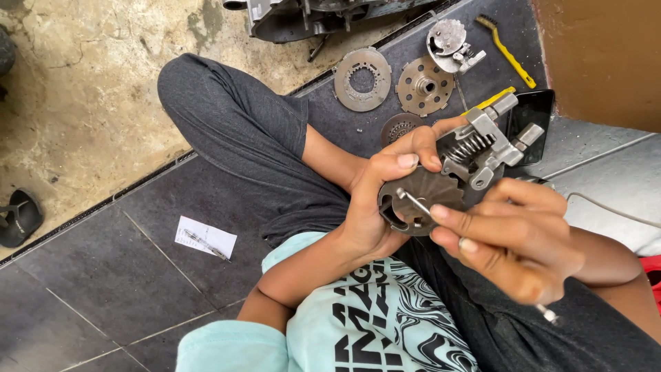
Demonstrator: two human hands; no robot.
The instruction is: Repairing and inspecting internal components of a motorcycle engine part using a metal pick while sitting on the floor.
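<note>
The left hand (375, 200) is wrapped around a metal part (441, 182). It is a dark round plate with notches, and it has a spring and silver arms sticking out the top. The fingers are curled tight on the plate, and the thumb sits on its front edge. The part is up in the air over the person's lap, not lying on the floor.

The right hand (509, 238) is just beside the part, on its other side. It is closed around a thin metal tool (415, 204). The tip of the tool touches the face of the round plate, close to the left thumb. The tool's other end pokes out below the right hand.

Past the hands, further from the person, more pieces lie on the dark floor tiles (124, 275): a flat toothed ring (362, 79), a round disc with holes (425, 85), a smaller silver piece (449, 45) and a yellow brush (508, 49). A big engine case (310, 17) sits beyond them.

It looks like the work is somewhere in the middle. Several pieces are already off and spread out. The part in the hand is in one lump with its spring on, and the tool is on it.
</note>
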